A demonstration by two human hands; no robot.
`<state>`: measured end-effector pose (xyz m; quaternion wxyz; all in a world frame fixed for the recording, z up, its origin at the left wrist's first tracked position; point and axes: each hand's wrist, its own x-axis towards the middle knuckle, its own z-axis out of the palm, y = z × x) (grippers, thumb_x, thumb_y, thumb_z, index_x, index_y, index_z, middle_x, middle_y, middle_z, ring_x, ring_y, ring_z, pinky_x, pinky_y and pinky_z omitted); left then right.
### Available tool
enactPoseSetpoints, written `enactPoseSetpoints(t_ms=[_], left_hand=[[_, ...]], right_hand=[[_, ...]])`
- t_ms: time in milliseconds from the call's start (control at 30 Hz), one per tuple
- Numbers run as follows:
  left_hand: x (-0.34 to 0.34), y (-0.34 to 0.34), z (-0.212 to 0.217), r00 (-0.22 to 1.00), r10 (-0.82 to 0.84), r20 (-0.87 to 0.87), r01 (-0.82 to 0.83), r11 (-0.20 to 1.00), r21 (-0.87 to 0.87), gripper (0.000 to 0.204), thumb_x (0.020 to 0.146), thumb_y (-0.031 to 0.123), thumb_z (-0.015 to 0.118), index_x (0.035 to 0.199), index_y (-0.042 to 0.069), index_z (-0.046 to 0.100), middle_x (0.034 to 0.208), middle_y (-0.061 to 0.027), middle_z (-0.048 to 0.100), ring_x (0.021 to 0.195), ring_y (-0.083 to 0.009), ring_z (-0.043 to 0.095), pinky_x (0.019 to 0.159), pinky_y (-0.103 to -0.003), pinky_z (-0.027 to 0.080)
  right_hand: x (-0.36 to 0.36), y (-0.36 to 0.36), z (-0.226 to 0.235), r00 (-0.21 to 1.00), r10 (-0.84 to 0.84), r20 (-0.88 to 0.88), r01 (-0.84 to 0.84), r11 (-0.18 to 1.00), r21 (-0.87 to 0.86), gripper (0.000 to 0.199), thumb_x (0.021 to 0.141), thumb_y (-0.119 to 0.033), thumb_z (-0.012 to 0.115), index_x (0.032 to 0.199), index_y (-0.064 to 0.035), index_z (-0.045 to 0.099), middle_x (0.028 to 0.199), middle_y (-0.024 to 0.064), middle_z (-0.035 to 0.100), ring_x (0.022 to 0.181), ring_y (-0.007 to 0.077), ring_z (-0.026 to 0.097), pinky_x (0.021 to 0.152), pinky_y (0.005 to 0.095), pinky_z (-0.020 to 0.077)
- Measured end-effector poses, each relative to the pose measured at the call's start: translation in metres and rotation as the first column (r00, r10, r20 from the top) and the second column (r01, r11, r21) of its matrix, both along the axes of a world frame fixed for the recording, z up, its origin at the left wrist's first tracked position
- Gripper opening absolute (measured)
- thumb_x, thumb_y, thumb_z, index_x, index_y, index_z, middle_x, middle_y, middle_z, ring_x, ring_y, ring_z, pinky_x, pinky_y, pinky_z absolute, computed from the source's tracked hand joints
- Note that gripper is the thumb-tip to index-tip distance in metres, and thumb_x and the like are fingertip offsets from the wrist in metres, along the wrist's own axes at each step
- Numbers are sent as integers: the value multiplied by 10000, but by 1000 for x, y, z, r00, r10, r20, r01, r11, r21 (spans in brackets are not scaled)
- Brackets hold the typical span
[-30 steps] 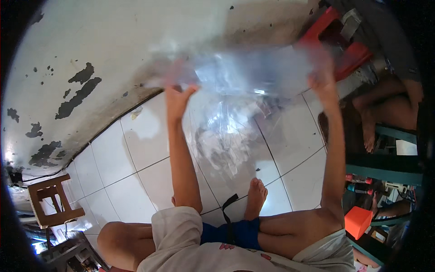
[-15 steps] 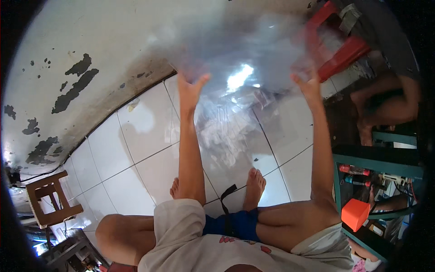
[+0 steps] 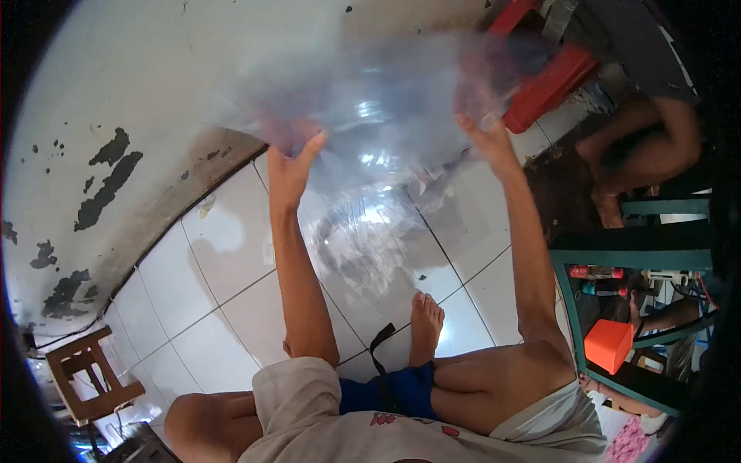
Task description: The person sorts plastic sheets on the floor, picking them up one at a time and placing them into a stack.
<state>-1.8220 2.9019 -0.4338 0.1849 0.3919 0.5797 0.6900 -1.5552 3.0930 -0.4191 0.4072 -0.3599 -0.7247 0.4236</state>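
Both my arms reach forward over the tiled floor, holding a wide sheet of clear plastic film [image 3: 378,92] stretched between my hands. My left hand [image 3: 290,171] is closed on its left side, thumb on the near side and the fingers seen dimly through the film. At the right side my right hand [image 3: 491,143] grips it the same way. The film is smeared by motion and catches bright reflections; I cannot tell whether it is a sheet or a large bag. Below it, more crumpled clear plastic [image 3: 367,239] lies on the tiles near my bare foot [image 3: 425,328].
A peeling wall [image 3: 185,69] runs along the left and far side. Red plastic furniture [image 3: 552,89] and another person's bare leg [image 3: 644,150] are at the far right. A green-edged shelf [image 3: 633,258] with an orange container [image 3: 608,346] stands right; a brown wooden stool [image 3: 93,374] stands left.
The view has shifted slightly. Both hands appear further left, still gripping the film, and its blurred upper part has billowed into a different shape.
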Motion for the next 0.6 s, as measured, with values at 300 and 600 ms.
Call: enactPoseSetpoints(t_ms=[300, 600], left_hand=[[11, 0, -16, 986, 89, 139, -72, 990, -118, 389, 823, 264, 733, 1029, -60, 669, 897, -105, 692, 815, -147, 619, 804, -293, 471], [2, 2, -101, 987, 80, -138, -109, 970, -218, 391, 826, 201, 727, 1097, -43, 584, 979, -105, 663, 933, -146, 594, 841, -264, 457]], right_hand=[[-4, -9, 5, 995, 84, 58, -79, 993, -94, 290, 816, -241, 737, 975, -14, 654, 921, 36, 657, 923, 109, 572, 842, 259, 421], [-4, -18, -108, 999, -23, 42, 19, 996, 89, 533, 811, -200, 740, 1241, -6, 493, 1095, 77, 636, 1075, 154, 550, 985, 296, 379]])
